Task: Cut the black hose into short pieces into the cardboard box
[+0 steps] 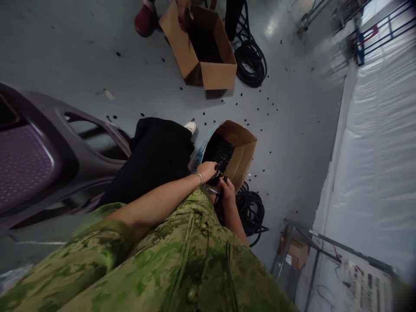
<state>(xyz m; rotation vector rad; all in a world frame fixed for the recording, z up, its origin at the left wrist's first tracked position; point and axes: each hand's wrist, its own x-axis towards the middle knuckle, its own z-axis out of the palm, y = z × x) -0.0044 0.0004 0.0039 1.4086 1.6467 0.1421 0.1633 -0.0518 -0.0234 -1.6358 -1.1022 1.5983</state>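
Observation:
My left hand (207,170), with a bracelet at the wrist, is closed around a small dark hand tool (217,167) over the near side of a cardboard box (246,151). The tool looks like scissors or cutters, but its shape is mostly hidden. Close beside it, my right hand (227,190) grips a black hose (219,200) with its end pointing up near the tool. Many small black pieces (218,149) lie heaped inside the box. On the floor by my right forearm rests a loose coil of black hose (252,210).
Farther off, another person's hand (184,9) hangs over a second cardboard box (219,74), with a hose coil (250,65) beside it. Black bits are scattered across the grey floor (292,112). A purple-seated plastic chair (26,167) stands at left, a metal frame rack (312,236) at lower right.

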